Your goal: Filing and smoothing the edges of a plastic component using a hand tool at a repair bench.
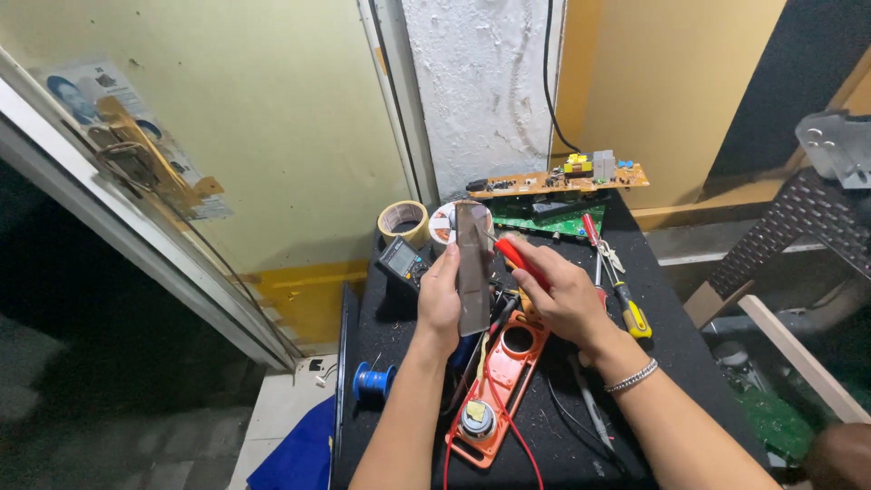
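My left hand holds a long flat grey-brown strip upright above the black table. My right hand grips a red-handled tool whose tip points at the upper part of the strip. A silver bracelet sits on my right wrist. Below the hands lies an orange plastic housing with a round hole and a round metal part at its near end, with red wires along it.
A yellow-handled screwdriver and a red-handled one lie right of my hand. A multimeter, tape rolls, circuit boards and a blue wire spool are on the table. A door stands left.
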